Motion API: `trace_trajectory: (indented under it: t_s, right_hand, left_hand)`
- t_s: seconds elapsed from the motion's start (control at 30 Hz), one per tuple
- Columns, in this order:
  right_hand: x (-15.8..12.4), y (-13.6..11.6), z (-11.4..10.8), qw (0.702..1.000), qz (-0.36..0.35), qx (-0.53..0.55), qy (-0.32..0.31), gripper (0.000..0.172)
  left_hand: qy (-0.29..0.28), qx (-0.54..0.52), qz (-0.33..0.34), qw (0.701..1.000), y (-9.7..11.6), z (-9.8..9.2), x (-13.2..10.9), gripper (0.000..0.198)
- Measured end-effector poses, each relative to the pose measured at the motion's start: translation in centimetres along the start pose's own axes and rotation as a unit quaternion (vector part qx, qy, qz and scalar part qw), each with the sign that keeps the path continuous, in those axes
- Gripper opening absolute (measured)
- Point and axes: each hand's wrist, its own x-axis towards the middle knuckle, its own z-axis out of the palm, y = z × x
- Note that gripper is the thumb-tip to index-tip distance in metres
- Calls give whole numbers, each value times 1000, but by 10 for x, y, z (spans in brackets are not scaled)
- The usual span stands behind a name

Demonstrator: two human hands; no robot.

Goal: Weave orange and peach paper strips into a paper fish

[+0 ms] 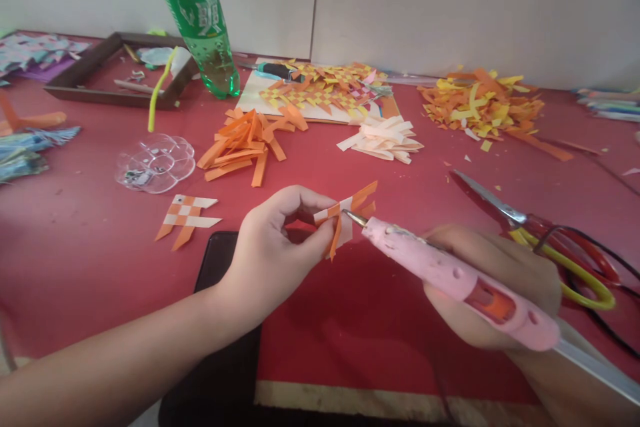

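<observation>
My left hand [273,250] pinches a small woven paper fish [346,212] made of orange and white strips, held just above the red table [350,293]. My right hand [495,280] is wrapped round a pink glue gun [450,273], whose metal tip touches the woven fish. A second woven paper fish [187,217] lies flat on the table to the left. A dark phone [220,260] lies under my left wrist.
Piles of orange strips [245,143], pale strips [383,138] and orange-yellow scraps [480,107] lie further back. A woven mat [320,90], green bottle [197,13], wooden frame [107,73], clear plastic tray [156,161] and scissors [545,230] also stand around.
</observation>
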Motion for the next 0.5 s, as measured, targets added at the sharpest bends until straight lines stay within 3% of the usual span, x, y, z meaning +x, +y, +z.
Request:
trace_trajectory:
  t_s: [0.17,0.3,0.5]
  right_hand:
    - [9,-1,-7,991,-109,-76,6,15]
    - [11,-5,-9,983,-119,-138,32,13]
    - [10,-2,-10,983,-148,-111,15,12]
  left_hand:
    - [6,-14,-9,1000,1,1,1,6]
    - [8,-15,-12,1000,1,0,1,7]
    - [1,-31,-7,999,3,2,1,6]
